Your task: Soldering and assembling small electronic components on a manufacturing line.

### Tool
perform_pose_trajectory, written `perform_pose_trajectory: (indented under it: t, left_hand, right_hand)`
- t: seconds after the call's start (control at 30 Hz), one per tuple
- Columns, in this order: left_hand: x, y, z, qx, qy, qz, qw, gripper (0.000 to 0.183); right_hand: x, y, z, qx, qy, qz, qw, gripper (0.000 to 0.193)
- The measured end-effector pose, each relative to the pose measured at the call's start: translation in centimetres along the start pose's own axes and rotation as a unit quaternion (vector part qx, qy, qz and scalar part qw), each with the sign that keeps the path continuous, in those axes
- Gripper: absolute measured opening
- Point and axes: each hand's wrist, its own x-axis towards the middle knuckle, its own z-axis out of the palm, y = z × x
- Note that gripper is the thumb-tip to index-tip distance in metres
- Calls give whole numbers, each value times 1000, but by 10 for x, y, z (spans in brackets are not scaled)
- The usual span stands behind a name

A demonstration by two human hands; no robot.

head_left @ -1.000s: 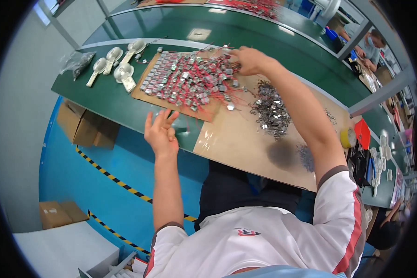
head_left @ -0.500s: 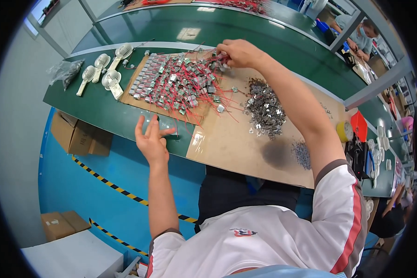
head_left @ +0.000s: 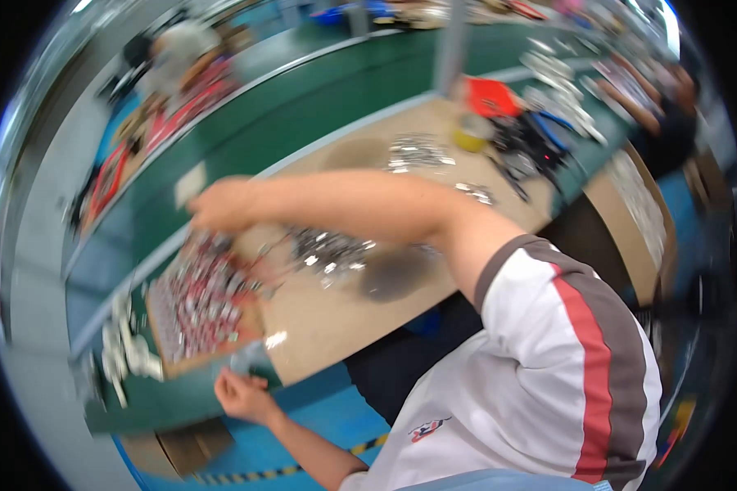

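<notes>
The picture is smeared by motion. My right hand (head_left: pixel 225 204) reaches across to the far end of a cardboard sheet (head_left: pixel 250 319) covered with small wired parts (head_left: pixel 201 299), green-and-silver with red leads. Its fingers are bent down and closed; what they hold, if anything, is hidden. Off the near edge of the table, beside the cardboard's near corner, my left hand (head_left: pixel 246 398) hovers with thumb and finger apart and nothing seen in it. A heap of small shiny metal pieces (head_left: pixel 332 252) lies on the brown work sheet (head_left: pixel 311 327) below my right forearm.
White handheld fans (head_left: pixel 127 348) lie at the table's left end. Toward the right are a yellow tape roll (head_left: pixel 471 132), a red bin (head_left: pixel 491 96), black tools (head_left: pixel 524 151) and more white fan parts (head_left: pixel 561 86). Other people work far left and far right.
The view has swung to the right and blurred. My right hand remains at the far end of the wired parts. My left hand stays by the near edge, its fingers less spread.
</notes>
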Motion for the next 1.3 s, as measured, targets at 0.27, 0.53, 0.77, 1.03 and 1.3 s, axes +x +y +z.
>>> perform_pose_trajectory:
  t: [0.27, 0.53, 0.77, 1.03, 1.3]
  left_hand:
    - [-6, 6, 8, 19, -22, 82, 996, 42]
    - [-2, 5, 0, 79, -36, 90, 992, 48]
    - [8, -14, 1, 148, 15, 113, 982, 47]
    - [25, -35, 3, 173, 82, 174, 966, 48]
    - [27, -23, -1, 232, 117, 143, 955, 48]
  right_hand:
    - [-212, -137, -75, 103, 262, 26, 959, 6]
    - [-398, -172, -121, 18, 335, 320, 886, 14]
    - [-642, -44, -194, -326, 384, 558, 660, 12]
    - [-832, 97, -187, -413, 110, 708, 562, 38]
    - [-880, 120, -178, -401, 46, 626, 668, 29]
